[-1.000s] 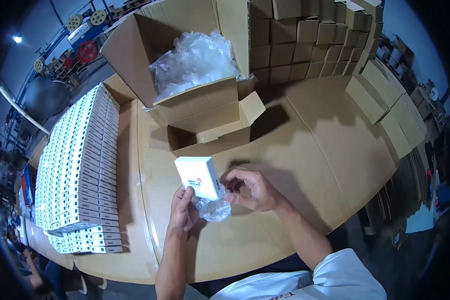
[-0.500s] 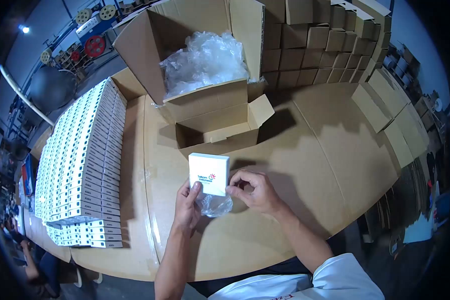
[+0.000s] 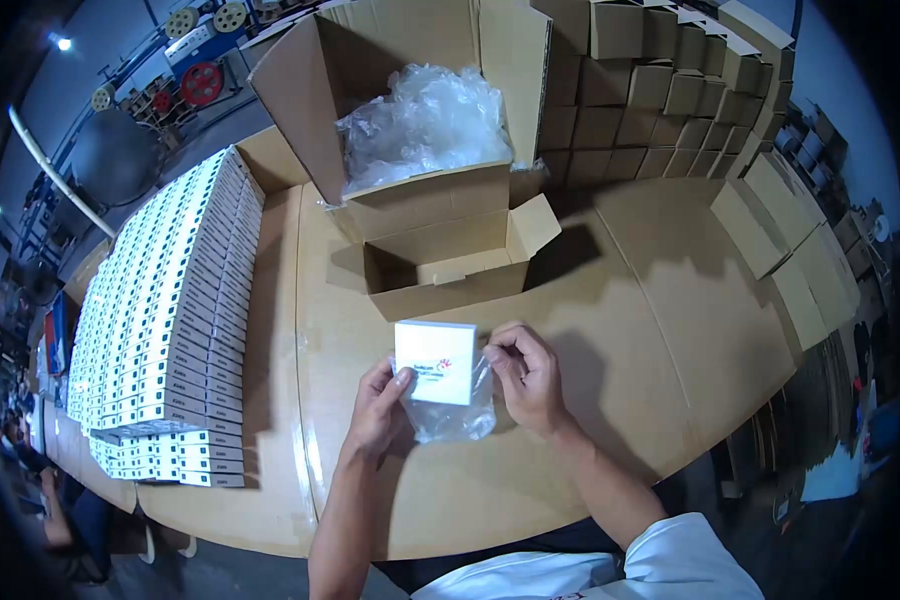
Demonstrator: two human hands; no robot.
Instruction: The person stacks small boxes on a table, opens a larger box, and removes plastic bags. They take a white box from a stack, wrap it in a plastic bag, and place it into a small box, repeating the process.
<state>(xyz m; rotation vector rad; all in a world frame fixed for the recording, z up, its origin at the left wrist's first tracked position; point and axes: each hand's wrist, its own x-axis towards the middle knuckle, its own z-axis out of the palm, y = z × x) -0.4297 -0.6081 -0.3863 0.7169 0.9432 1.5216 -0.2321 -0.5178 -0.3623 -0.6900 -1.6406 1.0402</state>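
Observation:
A flat white box (image 3: 435,345) with a small red and blue logo is held upright above the table. My left hand (image 3: 375,408) grips its left side, thumb on the front face. A clear plastic bag (image 3: 455,422) hangs around the lower part of the box. At the box's right, my right hand (image 3: 530,380) pinches the bag's edge between thumb and fingers and pulls it outward. Just beyond the hands stands an open cardboard carton (image 3: 450,296), its flaps spread; the part of its inside that shows holds nothing.
Behind the carton, a large cardboard box (image 3: 295,115) holds crumpled clear plastic bags (image 3: 425,125). Tall stacks of white boxes (image 3: 165,320) line the left side. Brown cartons (image 3: 660,90) are piled at the back right, with more cartons (image 3: 785,240) on the table's right edge.
My right hand has drawn the plastic bag out to the right and up, so more of it spreads around the white box. The view has shifted slightly.

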